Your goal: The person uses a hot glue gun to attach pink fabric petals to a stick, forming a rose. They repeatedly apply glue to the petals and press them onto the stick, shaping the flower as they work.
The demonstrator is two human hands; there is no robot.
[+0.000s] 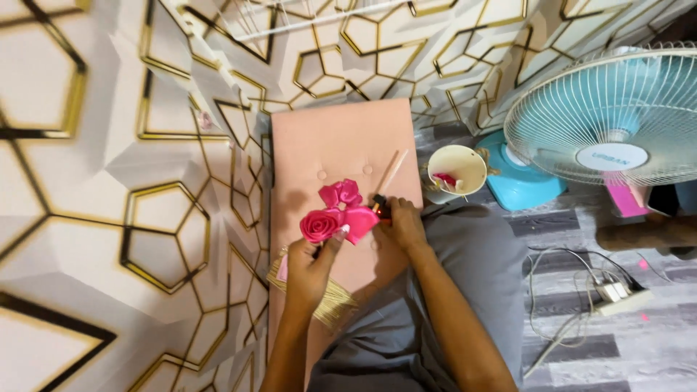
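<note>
My left hand [311,270] holds a pink ribbon rose [320,225] with a folded pink petal [361,220] at its side. A second pink ribbon flower [341,193] lies just behind it on a pale pink padded board [341,138]. My right hand [403,223] grips a dark glue gun [380,205] with a pale glue stick [394,171] poking out the back; its tip is close to the petal. A bundle of gold thread [327,301] lies under my left wrist.
A small cream bucket [456,171] with pink scraps stands right of the board. A light blue electric fan [610,127] is at the right. A power strip [617,294] and cables lie on the grey plank floor. Hexagon-patterned wall panels are at the left.
</note>
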